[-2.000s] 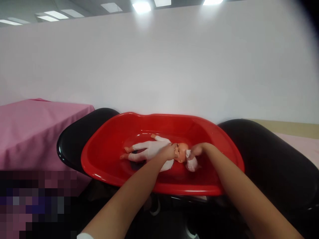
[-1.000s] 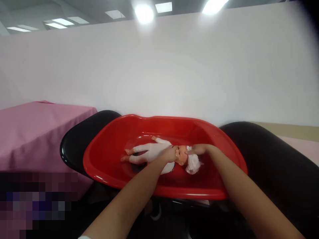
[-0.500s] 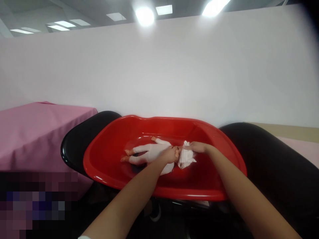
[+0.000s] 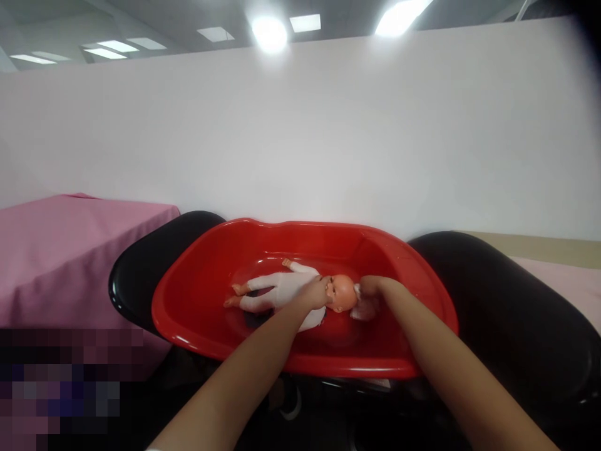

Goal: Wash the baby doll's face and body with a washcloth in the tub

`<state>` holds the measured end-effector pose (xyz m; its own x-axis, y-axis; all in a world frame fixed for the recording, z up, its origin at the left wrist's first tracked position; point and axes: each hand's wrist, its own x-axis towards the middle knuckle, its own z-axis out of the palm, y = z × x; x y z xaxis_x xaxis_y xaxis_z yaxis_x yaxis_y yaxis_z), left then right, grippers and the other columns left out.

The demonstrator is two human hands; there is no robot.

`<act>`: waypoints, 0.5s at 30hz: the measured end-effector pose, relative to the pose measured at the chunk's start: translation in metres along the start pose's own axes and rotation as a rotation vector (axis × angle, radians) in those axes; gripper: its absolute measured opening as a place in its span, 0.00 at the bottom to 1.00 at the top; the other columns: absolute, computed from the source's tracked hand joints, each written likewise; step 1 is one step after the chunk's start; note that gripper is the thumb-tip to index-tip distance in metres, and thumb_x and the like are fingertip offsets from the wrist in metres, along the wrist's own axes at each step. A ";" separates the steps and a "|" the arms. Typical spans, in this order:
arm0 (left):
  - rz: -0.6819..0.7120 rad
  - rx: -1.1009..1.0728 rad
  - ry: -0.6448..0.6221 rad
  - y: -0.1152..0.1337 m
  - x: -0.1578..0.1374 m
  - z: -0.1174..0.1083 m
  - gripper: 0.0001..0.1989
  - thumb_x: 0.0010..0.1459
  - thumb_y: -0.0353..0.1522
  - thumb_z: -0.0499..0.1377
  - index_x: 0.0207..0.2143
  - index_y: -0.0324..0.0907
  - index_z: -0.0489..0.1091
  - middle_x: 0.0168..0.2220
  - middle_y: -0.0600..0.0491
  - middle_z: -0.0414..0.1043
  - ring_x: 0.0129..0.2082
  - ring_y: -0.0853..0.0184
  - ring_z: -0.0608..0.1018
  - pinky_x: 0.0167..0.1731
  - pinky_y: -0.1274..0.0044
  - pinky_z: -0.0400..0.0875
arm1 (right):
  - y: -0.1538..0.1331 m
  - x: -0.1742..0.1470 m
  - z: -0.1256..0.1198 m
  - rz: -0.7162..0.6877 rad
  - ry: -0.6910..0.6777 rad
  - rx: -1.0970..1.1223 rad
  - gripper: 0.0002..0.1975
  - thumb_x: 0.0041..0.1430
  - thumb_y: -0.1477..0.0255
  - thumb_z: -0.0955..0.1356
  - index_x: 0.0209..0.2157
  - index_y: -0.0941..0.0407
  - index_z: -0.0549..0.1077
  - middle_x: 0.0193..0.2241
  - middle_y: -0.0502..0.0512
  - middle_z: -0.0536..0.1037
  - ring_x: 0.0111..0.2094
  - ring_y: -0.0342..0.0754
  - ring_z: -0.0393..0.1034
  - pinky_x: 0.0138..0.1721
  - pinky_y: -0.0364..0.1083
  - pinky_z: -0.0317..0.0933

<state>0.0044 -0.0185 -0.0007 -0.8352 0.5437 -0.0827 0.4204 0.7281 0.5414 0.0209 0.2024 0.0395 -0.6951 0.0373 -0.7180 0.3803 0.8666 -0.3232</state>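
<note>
A baby doll (image 4: 291,289) in white clothing lies on its back in a red tub (image 4: 188,307), feet to the left and head to the right. At the doll's neck and chin, my left hand (image 4: 318,293) is closed on it. My right hand (image 4: 373,287) grips a wet white cloth (image 4: 365,307) just right of the doll's bare head. Part of the cloth hangs below my fingers, low in the tub. Shallow water appears to surround the doll.
Black rounded supports flank the tub, a left one (image 4: 136,275) and a right one (image 4: 507,313). A pink-covered table (image 4: 84,238) stands at the left. Behind the tub rises a white wall (image 4: 300,138). A shoe (image 4: 292,404) shows below the tub.
The cloth has come off the doll's head and moved right and down with my right hand, uncovering the head. My left hand stays at the doll's neck.
</note>
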 end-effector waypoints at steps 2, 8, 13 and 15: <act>0.001 -0.001 0.003 0.000 0.000 -0.001 0.34 0.51 0.34 0.63 0.61 0.46 0.61 0.58 0.49 0.66 0.44 0.62 0.72 0.43 0.76 0.65 | -0.004 -0.003 0.000 -0.056 0.132 0.074 0.10 0.53 0.77 0.63 0.19 0.58 0.68 0.17 0.56 0.72 0.22 0.48 0.68 0.31 0.47 0.65; 0.004 0.000 -0.013 0.003 -0.003 -0.004 0.34 0.50 0.34 0.63 0.60 0.44 0.62 0.58 0.47 0.66 0.44 0.60 0.73 0.42 0.75 0.66 | -0.018 -0.018 -0.013 -0.326 0.241 0.129 0.08 0.53 0.74 0.64 0.23 0.59 0.72 0.14 0.50 0.67 0.19 0.42 0.61 0.27 0.43 0.57; 0.038 0.012 0.014 0.004 -0.004 -0.005 0.34 0.50 0.33 0.65 0.60 0.46 0.62 0.59 0.47 0.66 0.45 0.59 0.74 0.42 0.73 0.66 | -0.022 -0.023 -0.019 -0.530 0.179 0.188 0.14 0.55 0.65 0.66 0.36 0.59 0.76 0.18 0.47 0.66 0.20 0.40 0.56 0.23 0.41 0.51; 0.035 0.026 0.009 0.005 -0.005 -0.006 0.33 0.50 0.34 0.65 0.59 0.46 0.63 0.59 0.47 0.66 0.44 0.58 0.75 0.42 0.72 0.66 | -0.020 -0.019 -0.018 -0.532 0.166 0.177 0.19 0.56 0.58 0.67 0.38 0.60 0.76 0.19 0.48 0.68 0.21 0.40 0.57 0.24 0.41 0.52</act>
<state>0.0091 -0.0201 0.0078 -0.8231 0.5651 -0.0562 0.4585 0.7196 0.5215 0.0156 0.1932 0.0713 -0.8992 -0.2903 -0.3274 0.0394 0.6914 -0.7214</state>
